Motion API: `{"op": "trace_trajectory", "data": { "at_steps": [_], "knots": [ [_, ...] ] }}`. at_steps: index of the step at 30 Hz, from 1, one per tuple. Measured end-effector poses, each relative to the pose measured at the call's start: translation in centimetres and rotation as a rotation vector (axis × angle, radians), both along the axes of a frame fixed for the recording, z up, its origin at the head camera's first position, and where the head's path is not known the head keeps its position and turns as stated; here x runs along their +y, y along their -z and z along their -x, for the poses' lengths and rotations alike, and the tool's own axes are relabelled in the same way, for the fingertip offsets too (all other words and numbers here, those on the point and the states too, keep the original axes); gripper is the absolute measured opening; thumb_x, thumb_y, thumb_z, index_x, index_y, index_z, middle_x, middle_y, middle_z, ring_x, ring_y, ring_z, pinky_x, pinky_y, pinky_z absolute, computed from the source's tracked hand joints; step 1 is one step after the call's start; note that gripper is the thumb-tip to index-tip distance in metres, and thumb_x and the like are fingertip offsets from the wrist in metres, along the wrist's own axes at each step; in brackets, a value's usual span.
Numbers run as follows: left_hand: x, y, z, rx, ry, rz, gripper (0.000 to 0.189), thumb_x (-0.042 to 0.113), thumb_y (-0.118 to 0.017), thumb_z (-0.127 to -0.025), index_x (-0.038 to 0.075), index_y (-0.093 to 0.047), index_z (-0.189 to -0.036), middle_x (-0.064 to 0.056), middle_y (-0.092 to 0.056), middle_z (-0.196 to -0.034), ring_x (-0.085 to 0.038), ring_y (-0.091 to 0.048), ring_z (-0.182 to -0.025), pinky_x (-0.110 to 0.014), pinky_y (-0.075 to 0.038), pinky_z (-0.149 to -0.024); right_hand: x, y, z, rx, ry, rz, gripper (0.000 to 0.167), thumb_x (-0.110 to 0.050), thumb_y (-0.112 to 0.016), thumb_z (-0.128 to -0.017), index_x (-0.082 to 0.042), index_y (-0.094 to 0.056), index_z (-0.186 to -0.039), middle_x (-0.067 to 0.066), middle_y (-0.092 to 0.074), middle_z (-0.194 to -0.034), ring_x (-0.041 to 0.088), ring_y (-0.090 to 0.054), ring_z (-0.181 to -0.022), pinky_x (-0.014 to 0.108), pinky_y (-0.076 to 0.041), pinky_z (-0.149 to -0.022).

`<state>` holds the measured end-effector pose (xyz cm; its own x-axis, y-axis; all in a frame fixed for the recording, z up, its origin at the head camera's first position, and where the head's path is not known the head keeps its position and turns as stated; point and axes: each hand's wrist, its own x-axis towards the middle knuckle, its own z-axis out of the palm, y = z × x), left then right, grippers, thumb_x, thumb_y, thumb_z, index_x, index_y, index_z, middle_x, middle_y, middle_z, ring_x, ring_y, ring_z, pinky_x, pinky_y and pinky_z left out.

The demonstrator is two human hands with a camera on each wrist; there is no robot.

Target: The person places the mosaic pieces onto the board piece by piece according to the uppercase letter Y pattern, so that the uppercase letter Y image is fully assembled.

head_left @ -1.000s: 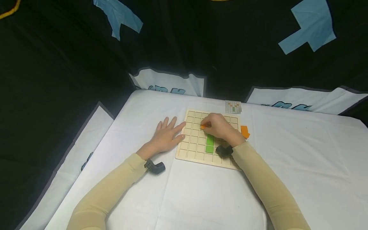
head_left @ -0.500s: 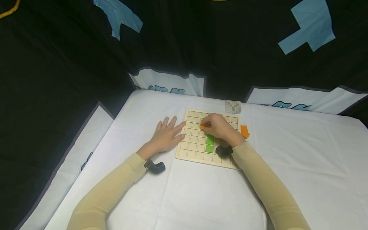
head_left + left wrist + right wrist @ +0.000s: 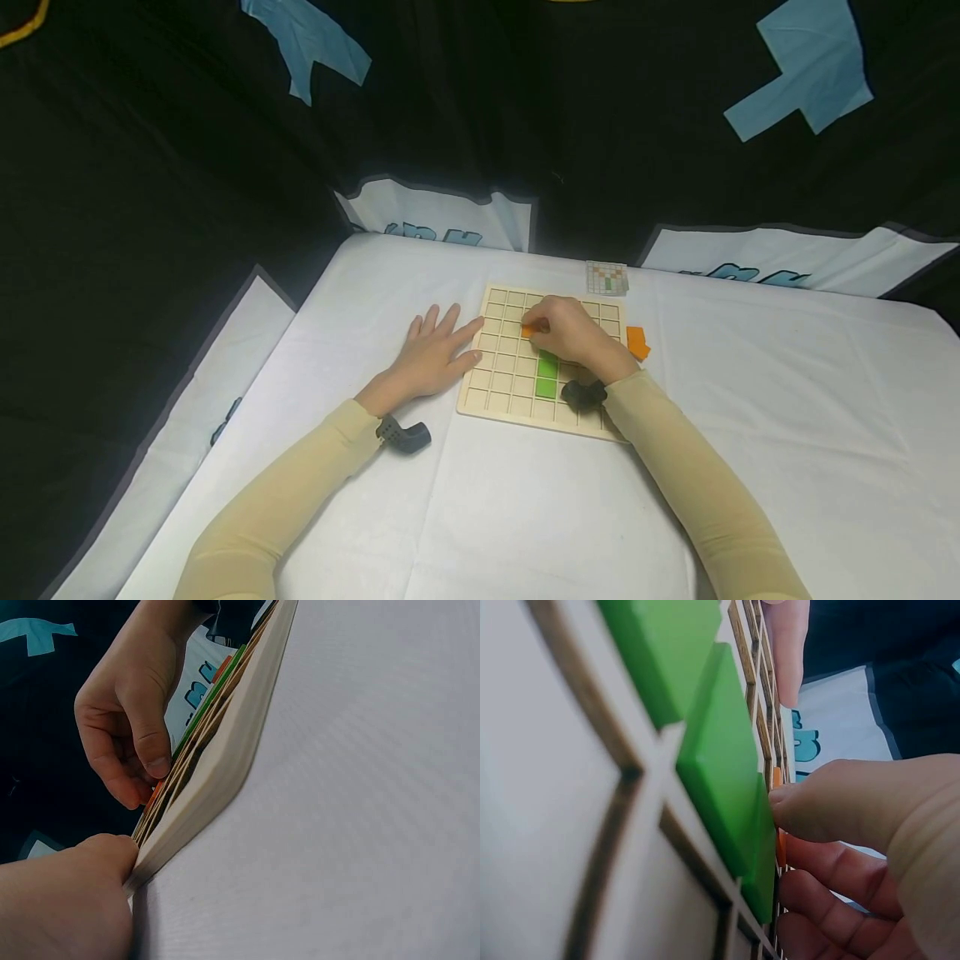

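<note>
A pale wooden grid board [image 3: 495, 402] lies on the white cloth. My right hand [image 3: 573, 332] is over its middle, thumb and fingers bent around an orange tile [image 3: 527, 331] at the grid. From the right wrist, the thumb touches the near side of this tile, with curled fingers behind it. Green tiles [image 3: 720, 761] sit in cells just toward me from that hand. My left hand [image 3: 427, 360] lies flat with fingers spread, thumb and index fingertip at the board's left edge. The right hand covers part of the grid.
Just off the board's right edge lie loose orange pieces [image 3: 637, 342]. Behind the board is a small card [image 3: 607, 278] printed with a coloured grid. Black cloth [image 3: 465, 100] with blue tape hangs at the back of the table.
</note>
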<state>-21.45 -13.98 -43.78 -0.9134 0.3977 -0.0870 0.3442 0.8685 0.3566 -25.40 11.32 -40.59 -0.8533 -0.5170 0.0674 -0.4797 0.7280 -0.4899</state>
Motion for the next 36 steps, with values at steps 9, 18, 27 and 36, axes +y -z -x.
{"op": "trace_trajectory", "data": {
  "at_steps": [9, 18, 27, 36],
  "knots": [
    [0.0, 0.1, 0.0, 0.006, 0.003, -0.005, 0.063, 0.051, -0.038, -0.105, 0.026, -0.029, -0.163, -0.021, -0.011, -0.171, -0.05, 0.001, -0.157, -0.067, -0.001, -0.126, 0.0, 0.0, -0.1, -0.011, 0.003, 0.006, 0.031, 0.0, -0.071, -0.085, -0.003, -0.077, -0.115, 0.012, -0.076, -0.112, 0.025, -0.066, -0.1, 0.042, -0.056, -0.098],
    [0.1, 0.3, -0.1, 0.007, 0.005, -0.008, 0.064, 0.051, -0.037, -0.105, 0.025, -0.028, -0.163, -0.021, -0.009, -0.171, -0.05, 0.002, -0.157, -0.067, 0.0, -0.126, 0.6, -0.2, -0.2, -0.02, 0.004, 0.048, 0.034, -0.001, -0.072, -0.084, -0.001, -0.075, -0.117, 0.013, -0.076, -0.115, 0.028, -0.069, -0.109, 0.044, -0.055, -0.101],
    [0.1, 0.2, 0.0, 0.012, 0.006, -0.006, 0.064, 0.051, -0.037, -0.106, 0.025, -0.027, -0.163, -0.02, -0.01, -0.171, -0.05, 0.001, -0.157, -0.067, 0.0, -0.126, 2.2, -1.1, -0.5, -0.031, 0.046, 0.063, 0.036, -0.005, -0.073, -0.086, -0.001, -0.073, -0.122, 0.015, -0.074, -0.12, 0.031, -0.07, -0.107, 0.047, -0.057, -0.095],
    [0.0, 0.2, 0.1, 0.006, 0.0, -0.003, 0.063, 0.051, -0.037, -0.105, 0.026, -0.027, -0.163, -0.019, -0.009, -0.172, -0.049, 0.002, -0.157, -0.066, 0.001, -0.126, 4.4, -1.5, -0.9, -0.015, 0.075, 0.071, 0.035, -0.005, -0.068, -0.089, 0.001, -0.072, -0.123, 0.017, -0.074, -0.118, 0.033, -0.068, -0.107, 0.048, -0.056, -0.095]
  ]
}}
